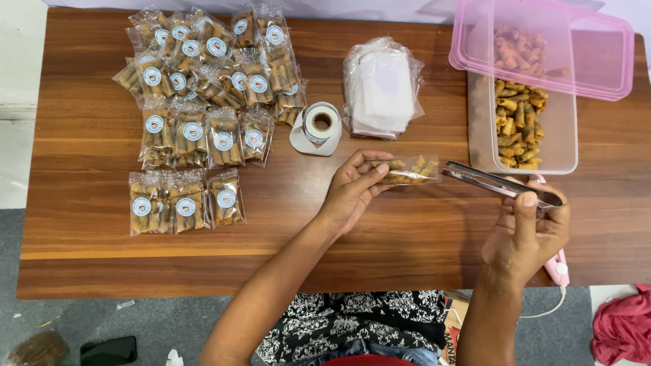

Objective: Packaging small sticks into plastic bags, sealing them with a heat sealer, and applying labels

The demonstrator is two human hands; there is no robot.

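Your left hand (352,190) held one small clear bag (405,171) of fried snacks, fingers wrapped around its closed end, the open end pointing toward your right. Your right hand (527,234) was clamped around one pair of metal tongs (498,183), their tips squeezed nearly together just beside the bag's mouth; whether they pinched a snack was too small to make out. Past the tongs stood one clear tub (563,135) part full of snacks, with one pink lid (597,61) leaning across its far end and hiding the pieces beneath. Beyond your left hand lay one roll of stickers (321,123) and one packet of empty bags (381,88). Farther to the left sat the filled, stickered packs (203,102): a near row of three, a middle row of four, and a heaped pile behind, overlapping too much to count. Under your right hand a pink tool (557,266) was mostly hidden, and one phone (108,351) on the floor was cut off by the lower edge.
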